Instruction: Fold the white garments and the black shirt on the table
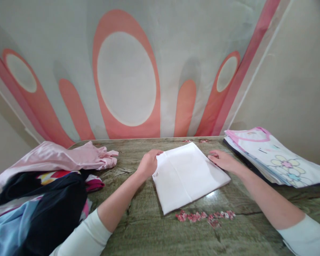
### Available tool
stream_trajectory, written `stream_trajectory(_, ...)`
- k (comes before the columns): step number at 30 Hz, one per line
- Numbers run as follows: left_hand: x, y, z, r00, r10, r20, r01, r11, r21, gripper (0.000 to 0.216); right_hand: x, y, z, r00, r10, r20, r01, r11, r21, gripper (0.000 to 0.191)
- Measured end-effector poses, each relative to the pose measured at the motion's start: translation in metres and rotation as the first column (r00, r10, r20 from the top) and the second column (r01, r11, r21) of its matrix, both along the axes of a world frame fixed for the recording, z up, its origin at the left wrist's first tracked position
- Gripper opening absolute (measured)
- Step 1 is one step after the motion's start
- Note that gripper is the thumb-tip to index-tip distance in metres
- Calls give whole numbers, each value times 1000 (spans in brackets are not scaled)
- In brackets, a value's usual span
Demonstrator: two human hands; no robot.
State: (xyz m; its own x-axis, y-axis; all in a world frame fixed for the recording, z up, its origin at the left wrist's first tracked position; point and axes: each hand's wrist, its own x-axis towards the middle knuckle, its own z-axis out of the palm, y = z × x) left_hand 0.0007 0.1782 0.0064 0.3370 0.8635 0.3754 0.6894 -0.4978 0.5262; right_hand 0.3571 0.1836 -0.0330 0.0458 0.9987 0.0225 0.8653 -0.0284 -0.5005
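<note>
The folded white cloth (188,174) lies mid-table (138,227) before you, turned askew: its near corner points toward you and a little left, and its near edge rises to the right. It looks nearly square, so you can't call a long axis. Your left hand (148,164) curls closed on the far-left corner; your right hand (224,160) lies flat and loose against the far-right edge. Loose clothes (42,192) are heaped at left, with folded garments (277,160) stacked at right.

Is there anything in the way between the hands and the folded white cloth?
Nothing visible. The left hand rests on the left edge of the folded white cloth, and the right hand touches its right edge. The pink garment and the flower-printed stack lie off to the sides.
</note>
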Motion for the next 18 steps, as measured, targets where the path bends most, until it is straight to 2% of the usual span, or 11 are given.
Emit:
stream_trajectory(6,-3,0,4,1000,-22,20,22,1000,-19,35,-4,-6,4,999,-23,38,28,991,-128,62)
stream_trajectory(10,19,-29,13,983,-164,-88,164,986,-3,29,-10,-11,10,995,13,100,2,989,-147,62)
stream_trajectory(12,37,-54,17,940,-264,-217,268,963,-11,31,-12,-13,13,990,44,133,-24,989,-146,59)
stream_trajectory(14,55,-81,17,866,-352,-356,366,930,-31,45,-15,-16,14,985,55,162,-33,990,-140,57)
stream_trajectory(16,69,-103,11,793,-422,-439,446,894,-54,61,-17,-19,14,984,45,173,-22,991,-135,54)
stream_trajectory(18,76,-114,3,746,-447,-493,474,877,-78,64,-17,-21,14,983,33,179,-9,991,-133,51)
